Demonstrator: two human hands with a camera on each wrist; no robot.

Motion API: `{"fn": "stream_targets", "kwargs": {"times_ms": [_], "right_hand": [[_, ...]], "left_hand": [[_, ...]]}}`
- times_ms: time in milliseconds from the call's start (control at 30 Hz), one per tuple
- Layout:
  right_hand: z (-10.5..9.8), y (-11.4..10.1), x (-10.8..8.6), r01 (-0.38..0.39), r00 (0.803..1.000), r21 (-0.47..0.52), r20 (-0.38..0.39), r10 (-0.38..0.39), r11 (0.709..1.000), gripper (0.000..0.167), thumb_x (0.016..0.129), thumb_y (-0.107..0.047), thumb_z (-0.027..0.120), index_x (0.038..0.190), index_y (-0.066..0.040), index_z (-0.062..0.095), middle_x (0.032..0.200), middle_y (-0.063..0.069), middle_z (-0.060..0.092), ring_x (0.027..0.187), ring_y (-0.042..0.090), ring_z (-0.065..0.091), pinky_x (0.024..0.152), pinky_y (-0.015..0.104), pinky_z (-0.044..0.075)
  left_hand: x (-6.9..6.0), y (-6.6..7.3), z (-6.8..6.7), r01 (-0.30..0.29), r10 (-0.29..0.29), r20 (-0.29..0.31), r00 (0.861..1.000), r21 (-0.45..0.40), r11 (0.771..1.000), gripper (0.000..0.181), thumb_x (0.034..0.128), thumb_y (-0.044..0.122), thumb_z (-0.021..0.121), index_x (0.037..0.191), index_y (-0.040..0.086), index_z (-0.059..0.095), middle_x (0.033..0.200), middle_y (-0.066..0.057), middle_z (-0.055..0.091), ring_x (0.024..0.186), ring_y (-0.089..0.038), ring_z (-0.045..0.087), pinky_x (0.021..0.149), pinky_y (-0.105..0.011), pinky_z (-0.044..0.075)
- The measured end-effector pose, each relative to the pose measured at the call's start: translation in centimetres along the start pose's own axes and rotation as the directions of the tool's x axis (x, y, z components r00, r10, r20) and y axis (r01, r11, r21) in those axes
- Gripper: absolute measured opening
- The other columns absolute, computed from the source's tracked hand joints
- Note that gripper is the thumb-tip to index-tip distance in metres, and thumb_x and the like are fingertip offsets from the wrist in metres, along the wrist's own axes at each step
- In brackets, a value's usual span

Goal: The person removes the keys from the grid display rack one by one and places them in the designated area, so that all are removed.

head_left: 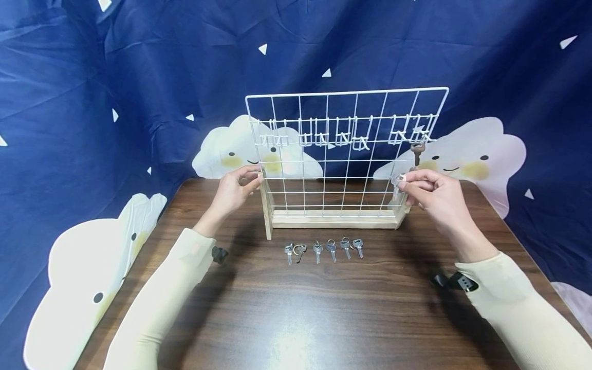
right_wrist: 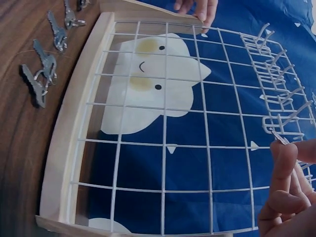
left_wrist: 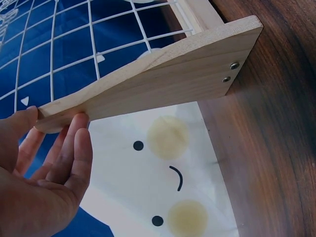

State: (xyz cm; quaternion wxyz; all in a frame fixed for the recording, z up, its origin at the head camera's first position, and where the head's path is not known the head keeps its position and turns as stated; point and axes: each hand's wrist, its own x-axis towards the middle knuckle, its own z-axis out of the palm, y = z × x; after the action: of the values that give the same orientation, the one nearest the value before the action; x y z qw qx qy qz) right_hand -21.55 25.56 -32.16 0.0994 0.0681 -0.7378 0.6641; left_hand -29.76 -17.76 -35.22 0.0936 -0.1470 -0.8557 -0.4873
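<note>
A white wire grid rack (head_left: 326, 161) stands on a wooden base, its side panels also of wood. My left hand (head_left: 235, 191) pinches the upper tip of the left wooden side panel (left_wrist: 148, 84), thumb on one edge and fingers on the other. In my right hand (head_left: 435, 198) a small silver key (right_wrist: 278, 136) is pinched between thumb and finger, in front of the grid's right side. Above that hand another key (head_left: 418, 150) hangs from the rightmost hooks. Fingers cover much of the held key. White hooks (head_left: 342, 137) line the grid's upper part.
Several silver keys with rings (head_left: 317, 252) lie in a row on the brown wooden table (head_left: 296, 298), just before the rack's base. Behind it hangs a dark blue cloth (head_left: 185, 61) with white triangles and cloud faces.
</note>
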Motion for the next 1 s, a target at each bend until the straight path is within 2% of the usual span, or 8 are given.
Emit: {"fn": "stream_targets", "kwargs": {"times_ms": [133,300,433,600,800,1000], "right_hand": [[0.0,0.7,-0.1,0.003,1.000,-0.132,0.010,-0.002,0.991,0.008,0.090,-0.012,0.075,0.096,-0.014,0.070,0.077,-0.014,0.076,0.055,0.005,0.064,0.048,0.016,0.050],[0.1,1.6,-0.2,-0.010,0.999,-0.187,0.031,0.016,0.982,0.008,0.091,-0.014,0.074,0.097,-0.012,0.069,0.079,-0.014,0.076,0.056,0.006,0.065,0.054,0.017,0.054],[0.2,2.3,-0.3,-0.041,0.998,-0.224,0.046,0.052,0.974,0.008,0.092,-0.017,0.073,0.097,-0.013,0.068,0.075,-0.018,0.074,0.056,0.005,0.064,0.048,0.018,0.048],[0.4,3.2,-0.4,-0.084,0.992,-0.265,0.065,0.105,0.961,0.016,0.092,-0.021,0.073,0.100,-0.008,0.066,0.068,-0.021,0.070,0.055,0.004,0.063,0.042,0.021,0.042],[0.3,4.6,-0.4,-0.116,0.987,-0.268,0.078,0.142,0.956,0.021,0.092,-0.018,0.073,0.103,-0.003,0.065,0.064,-0.020,0.068,0.055,0.006,0.063,0.044,0.021,0.042],[0.2,5.8,-0.4,-0.134,0.982,-0.277,0.091,0.165,0.952,0.026,0.092,-0.017,0.073,0.107,0.002,0.063,0.065,-0.022,0.068,0.056,0.005,0.062,0.043,0.021,0.039]], "left_hand": [[0.0,0.0,0.0,0.004,-0.004,0.000,1.000,-0.006,1.000,0.035,0.0951,0.020,0.070,0.128,0.009,0.065,0.120,-0.022,0.071,0.096,-0.040,0.074,0.081,-0.053,0.062],[-0.1,0.0,0.0,0.006,-0.006,0.000,1.000,-0.011,1.000,0.035,0.0950,0.020,0.070,0.128,0.009,0.065,0.120,-0.021,0.071,0.097,-0.043,0.073,0.081,-0.052,0.063],[-0.1,0.0,0.0,0.006,-0.007,-0.002,1.000,-0.009,1.000,0.035,0.0949,0.020,0.070,0.128,0.009,0.065,0.119,-0.021,0.071,0.096,-0.041,0.073,0.081,-0.052,0.063],[0.0,0.0,0.0,0.010,-0.010,-0.005,1.000,0.007,1.000,0.035,0.0949,0.021,0.070,0.128,0.011,0.066,0.119,-0.019,0.072,0.094,-0.036,0.075,0.079,-0.048,0.064],[0.0,0.1,-0.1,0.006,-0.006,-0.003,1.000,0.011,1.000,0.036,0.0948,0.021,0.070,0.128,0.010,0.065,0.119,-0.020,0.072,0.096,-0.040,0.074,0.075,-0.041,0.065],[0.0,0.2,0.0,0.012,-0.012,-0.001,1.000,0.010,1.000,0.036,0.0951,0.022,0.070,0.129,0.010,0.065,0.119,-0.020,0.072,0.096,-0.039,0.074,0.078,-0.046,0.064]]}}
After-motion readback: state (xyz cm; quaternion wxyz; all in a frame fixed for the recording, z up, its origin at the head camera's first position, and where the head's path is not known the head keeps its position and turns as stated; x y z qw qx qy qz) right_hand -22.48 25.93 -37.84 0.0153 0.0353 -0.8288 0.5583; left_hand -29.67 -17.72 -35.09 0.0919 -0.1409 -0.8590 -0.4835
